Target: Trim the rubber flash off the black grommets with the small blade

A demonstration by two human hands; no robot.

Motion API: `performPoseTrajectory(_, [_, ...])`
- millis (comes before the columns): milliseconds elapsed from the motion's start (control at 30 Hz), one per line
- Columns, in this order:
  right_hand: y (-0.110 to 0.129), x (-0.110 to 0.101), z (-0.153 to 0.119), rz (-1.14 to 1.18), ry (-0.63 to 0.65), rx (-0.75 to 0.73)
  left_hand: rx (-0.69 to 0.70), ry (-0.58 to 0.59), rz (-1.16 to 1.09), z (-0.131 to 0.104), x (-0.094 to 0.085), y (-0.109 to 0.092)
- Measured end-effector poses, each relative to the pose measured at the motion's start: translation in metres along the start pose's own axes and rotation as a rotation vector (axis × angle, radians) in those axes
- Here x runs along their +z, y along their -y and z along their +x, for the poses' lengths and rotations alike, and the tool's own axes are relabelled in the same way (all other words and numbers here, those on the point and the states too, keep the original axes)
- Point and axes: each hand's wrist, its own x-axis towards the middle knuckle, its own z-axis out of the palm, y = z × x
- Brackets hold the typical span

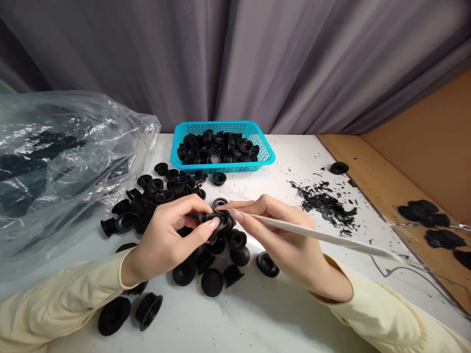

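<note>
My left hand pinches a black ribbed rubber plug between thumb and forefinger. My right hand is closed round a long, thin, white-wrapped tool, its fingertips meeting the plug. The tool's working tip is hidden by my fingers, and its far end slants down to the right. Beneath and around both hands lie many loose black plugs, some showing a round domed cap, others a hollow ring or ribbed side.
A turquoise perforated basket full of black plugs stands at the back. On the left is a clear plastic bag with dark pieces inside. Black shavings are heaped at right, near a lone plug and a grey cord.
</note>
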Motion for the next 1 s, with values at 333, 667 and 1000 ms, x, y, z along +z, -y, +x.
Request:
performPoseTrajectory(333, [0.0082, -0.0094, 0.0094, 0.217, 0.049, 0.206, -0.064, -0.004, -0.077, 0.0002, -0.0014, -0.0007])
performPoseTrajectory(667, [0.0087, -0.0080, 0.0076, 0.183, 0.045, 0.209, -0.091, -0.018, -0.084, -0.0002, -0.0013, -0.0013])
performPoseTrajectory(1000, [0.0063, -0.0084, 0.0062, 0.168, 0.043, 0.204, -0.092, -0.028, -0.072, -0.0022, -0.0007, -0.0008])
